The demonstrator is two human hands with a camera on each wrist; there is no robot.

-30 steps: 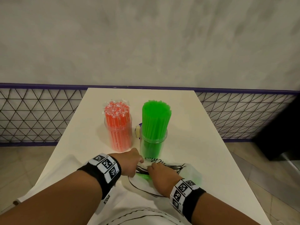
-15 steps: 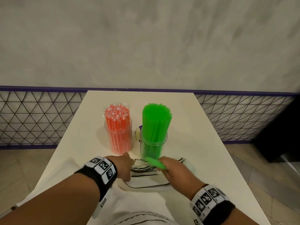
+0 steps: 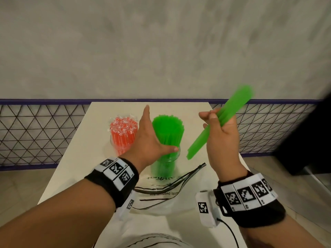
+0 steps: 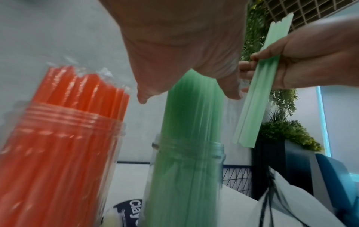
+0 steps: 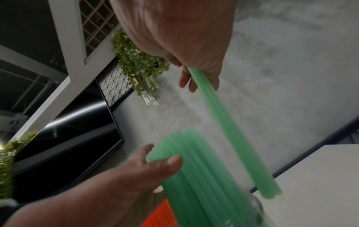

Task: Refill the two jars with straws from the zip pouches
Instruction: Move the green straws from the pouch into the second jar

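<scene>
Now, right hand (image 3: pixel 221 135) curled tight round a small bunch of long green plastic straws (image 3: pixel 217 125), up in the air just right of the clear jar packed with green straws (image 3: pixel 165 158); left hand (image 3: pixel 148 140) spread wide, flat fingers and thumb against that jar's straws, holding nothing. Best to tip the bunch upright, push the packed straws aside, and slide it down slowly into the gap, ends together. Plenty of room on the right of the white table (image 3: pixel 211 158), but the clear jar of wrapped orange straws (image 3: pixel 122 138) close on the left and the clear zip pouch (image 3: pixel 166 192) flat in front, so no bumping.
</scene>
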